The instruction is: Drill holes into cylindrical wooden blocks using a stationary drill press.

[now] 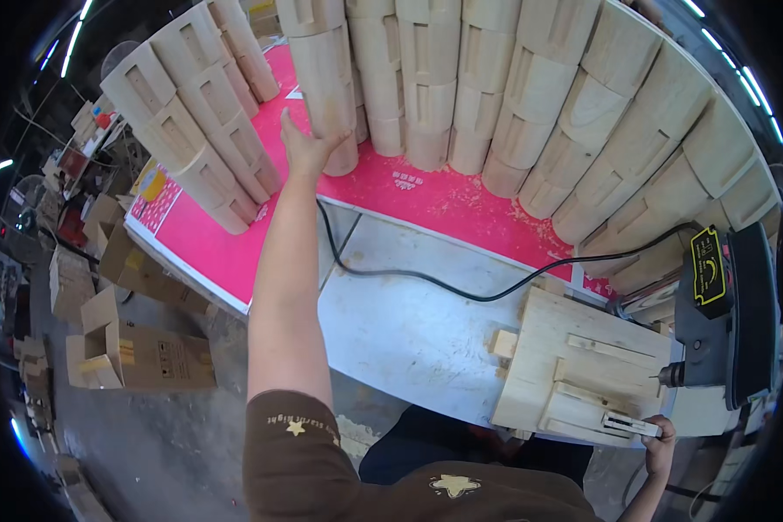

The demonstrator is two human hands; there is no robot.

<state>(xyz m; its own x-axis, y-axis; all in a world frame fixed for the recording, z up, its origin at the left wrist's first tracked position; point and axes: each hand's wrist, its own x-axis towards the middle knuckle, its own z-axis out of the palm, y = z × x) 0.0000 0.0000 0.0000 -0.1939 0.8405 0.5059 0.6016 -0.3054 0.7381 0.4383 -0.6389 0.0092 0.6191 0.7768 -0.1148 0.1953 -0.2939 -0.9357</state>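
hands apart: left hand [304, 148] spread against a stacked wooden column [326, 78]; right hand [659, 442] grips a small wooden strip [628, 424].

The left arm runs from the lower middle of the frame straight up toward the upper centre, fully stretched, bare from a short brown sleeve at the shoulder. Its left hand [304, 143] is open, palm forward, fingers [285, 122] spread and pointing up, pressed flat against what it reaches. The right arm barely enters at the lower right corner, forearm bent upward. The right hand [661, 444] is curled closed, knuckles toward the camera, low in the frame.
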